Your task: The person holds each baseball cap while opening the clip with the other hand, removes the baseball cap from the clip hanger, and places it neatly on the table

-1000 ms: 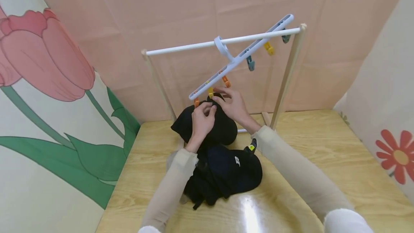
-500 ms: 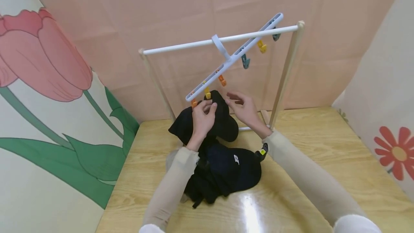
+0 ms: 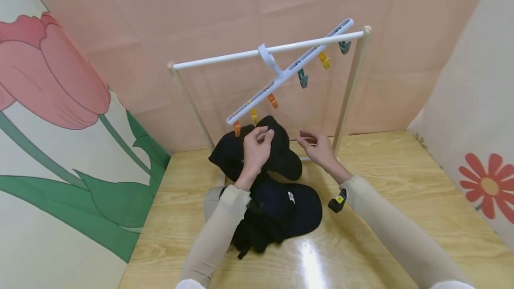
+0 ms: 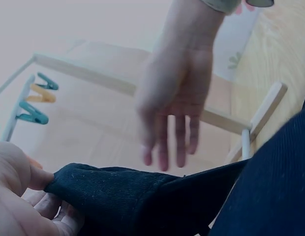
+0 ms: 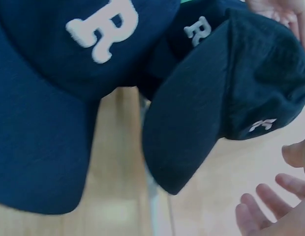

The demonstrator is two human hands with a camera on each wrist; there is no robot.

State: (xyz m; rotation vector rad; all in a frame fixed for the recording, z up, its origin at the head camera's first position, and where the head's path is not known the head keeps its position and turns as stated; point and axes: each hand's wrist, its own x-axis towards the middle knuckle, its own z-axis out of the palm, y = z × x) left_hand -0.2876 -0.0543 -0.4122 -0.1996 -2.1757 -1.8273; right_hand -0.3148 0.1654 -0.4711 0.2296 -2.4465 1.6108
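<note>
My left hand (image 3: 257,146) pinches the edge of a dark baseball cap (image 3: 287,159) below the hanger; in the left wrist view, thumb and fingers grip its cloth (image 4: 108,191). My right hand (image 3: 319,148) is apart from the cap, off to its right, fingers loosely extended and holding nothing. Another dark cap (image 3: 225,153) hangs at the orange clip (image 3: 237,128) on the hanger's near end. A yellow clip (image 3: 254,115) hangs just above the held cap. The pale blue clip hanger (image 3: 281,77) hooks over the white rail (image 3: 217,59), slanting toward the left hand.
A navy cap with a white letter R (image 3: 301,204) lies on a heap of dark caps on the wooden table (image 3: 361,244), with something grey (image 3: 213,200) beside it. The rack's wooden post (image 3: 351,97) stands to the right. Teal clips (image 3: 303,78) hang farther along.
My right hand has let go near the yellow clip and moved right and down, away from the cap. The left hand keeps its pinch; the held cap now sits slightly right of the yellow clip.
</note>
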